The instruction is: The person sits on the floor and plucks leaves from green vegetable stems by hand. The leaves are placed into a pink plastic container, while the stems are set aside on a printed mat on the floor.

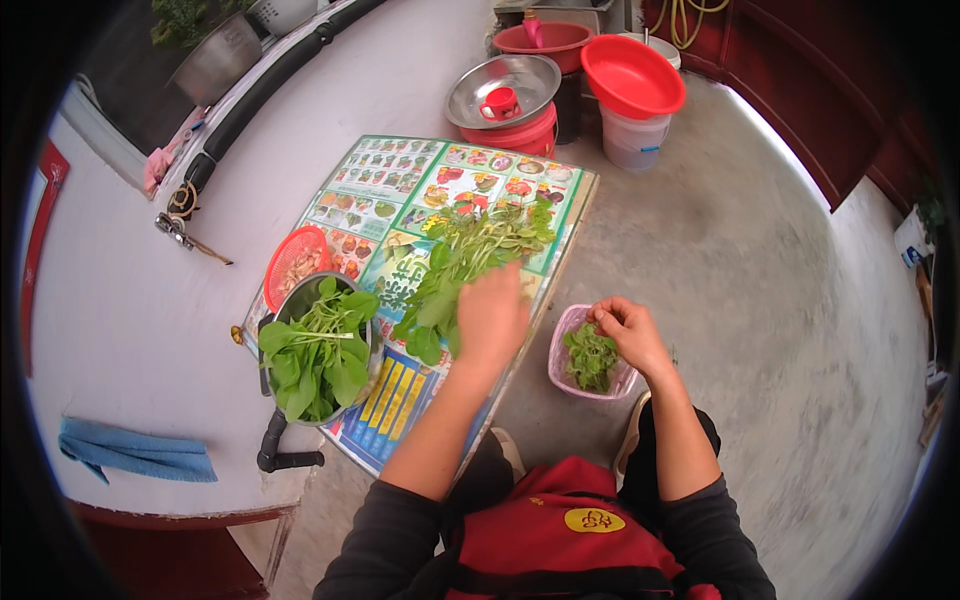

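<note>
A loose pile of leafy green vegetables (480,244) lies across the printed sheet on the low table. My left hand (491,315), blurred, is over the near right side of this pile; its fingertips are hard to make out. Beside the table, a pink plastic basket (556,366) stands on the floor with leaf scraps (591,358) inside. My right hand (631,334) is over the basket's right side, thumb and fingers curled toward each other; whether they pinch something small is unclear. On the table's left, a metal pot (365,390) is heaped with picked green leaves (319,356).
A red plastic colander (271,264) of what look like garlic cloves sits behind the pot. Past the table's far end stand a steel basin (465,94) holding a red mug (501,103), and a red basin (634,79) on a white bucket (634,142). A wall (187,337) borders the left.
</note>
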The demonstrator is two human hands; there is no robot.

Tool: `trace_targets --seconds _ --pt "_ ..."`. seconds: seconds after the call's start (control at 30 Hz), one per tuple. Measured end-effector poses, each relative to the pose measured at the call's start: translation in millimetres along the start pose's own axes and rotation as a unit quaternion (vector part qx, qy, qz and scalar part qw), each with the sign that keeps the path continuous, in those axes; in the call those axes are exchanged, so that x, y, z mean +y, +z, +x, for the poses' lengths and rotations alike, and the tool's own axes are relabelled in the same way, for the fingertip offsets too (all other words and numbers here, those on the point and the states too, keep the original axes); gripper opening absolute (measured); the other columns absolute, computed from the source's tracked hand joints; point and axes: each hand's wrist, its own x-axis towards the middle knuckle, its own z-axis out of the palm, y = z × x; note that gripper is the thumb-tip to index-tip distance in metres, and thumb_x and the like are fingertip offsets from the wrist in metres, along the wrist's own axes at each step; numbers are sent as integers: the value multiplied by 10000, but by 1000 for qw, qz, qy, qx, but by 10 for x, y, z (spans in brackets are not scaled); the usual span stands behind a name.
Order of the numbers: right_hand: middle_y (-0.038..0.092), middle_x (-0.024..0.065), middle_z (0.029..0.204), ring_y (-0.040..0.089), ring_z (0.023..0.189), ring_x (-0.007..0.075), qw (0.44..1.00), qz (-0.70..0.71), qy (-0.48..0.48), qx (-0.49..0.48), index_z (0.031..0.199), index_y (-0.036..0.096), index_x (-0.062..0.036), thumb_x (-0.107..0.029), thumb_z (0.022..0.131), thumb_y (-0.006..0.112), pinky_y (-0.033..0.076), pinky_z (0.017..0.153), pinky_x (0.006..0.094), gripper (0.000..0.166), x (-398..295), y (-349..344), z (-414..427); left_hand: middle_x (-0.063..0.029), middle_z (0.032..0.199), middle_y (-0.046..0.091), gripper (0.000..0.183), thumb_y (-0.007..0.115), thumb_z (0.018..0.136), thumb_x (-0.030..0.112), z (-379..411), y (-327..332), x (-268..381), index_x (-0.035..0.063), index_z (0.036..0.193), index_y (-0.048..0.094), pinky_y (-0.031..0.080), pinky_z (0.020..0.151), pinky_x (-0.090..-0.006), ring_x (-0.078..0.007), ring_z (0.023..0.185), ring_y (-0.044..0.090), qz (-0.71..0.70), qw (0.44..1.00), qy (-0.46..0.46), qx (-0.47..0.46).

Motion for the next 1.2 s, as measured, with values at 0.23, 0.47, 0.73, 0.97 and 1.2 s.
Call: trace_targets --seconds 0.23,0.47,0.73,0.97,1.2 --pt "661 34 892 586 782 98 1000 -24 -8 11 946 615 19 -142 956 548 494 719 255 175 -93 -18 -26 -87 821 581 289 592 784 -43 63 -168 -79 64 1050 625 468 639 -285 -178 722 577 -257 964 -59 -27" --pt "678 39 800 609 691 103 998 -20 -56 34 926 642 8 -148 920 565 481 638 256 174 -78 32 -54 -107 880 544 243 605 726 -77 -5 -27 -44 41 936 640 457 746 -368 -290 868 569 -90 988 113 -47" --pt "667 33 785 599 696 94 996 -7 -74 45 920 642 4 -141 925 557 480 644 251 168 1 -7 -71 -104 931 573 197 614 736 -83 166 -315 -59 41 889 614 465 697 -357 -297 848 580 -207 977 41 3" --pt "660 25 803 586 707 86 998 -6 -59 30 932 640 8 -137 929 559 476 649 249 166 -111 11 -108 -109 918 572 164 590 739 -5 157 -110 -1 40 890 636 462 774 -401 -300 897 572 -20 973 198 -117" --pt "661 36 827 582 720 94 998 15 -58 37 933 629 26 -119 940 556 485 666 252 162 -122 -16 -96 -98 881 598 84 595 801 7 440 -289 -130 39 877 609 473 691 -343 -239 779 578 -154 976 127 -83"
